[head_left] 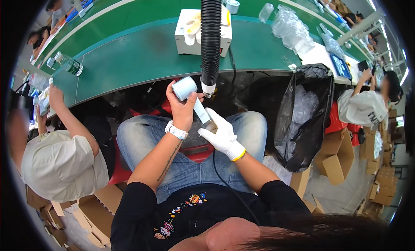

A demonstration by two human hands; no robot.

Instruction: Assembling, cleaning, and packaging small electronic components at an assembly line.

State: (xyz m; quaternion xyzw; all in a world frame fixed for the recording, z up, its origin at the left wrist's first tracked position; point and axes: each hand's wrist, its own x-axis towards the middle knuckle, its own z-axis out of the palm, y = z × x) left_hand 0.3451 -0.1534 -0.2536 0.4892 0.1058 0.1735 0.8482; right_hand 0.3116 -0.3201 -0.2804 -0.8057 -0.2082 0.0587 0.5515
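Observation:
In front of my lap I hold a pale blue hair-dryer-shaped device with a drum-like head (pixel 185 88) and a straight handle (pixel 201 111). My bare left hand (pixel 183 106), with a white watch on its wrist, is closed around the head and upper handle. My right hand (pixel 221 134), in a white knit glove with a yellow cuff, grips the handle's lower end. What its fingertips touch is partly hidden. Just above the handle, a black corrugated hose (pixel 211 39) hangs down, its pale nozzle (pixel 209 91) close to my left fingers.
A white metal box (pixel 183 45) with gloves on it stands on the green bench (pixel 147 56). A plastic bottle (pixel 69 64) is at left, clear plastic bags (pixel 292 30) at right. A black bin bag (pixel 283 149) hangs beside my right knee. Co-workers sit on both sides, near cardboard boxes (pixel 337 158).

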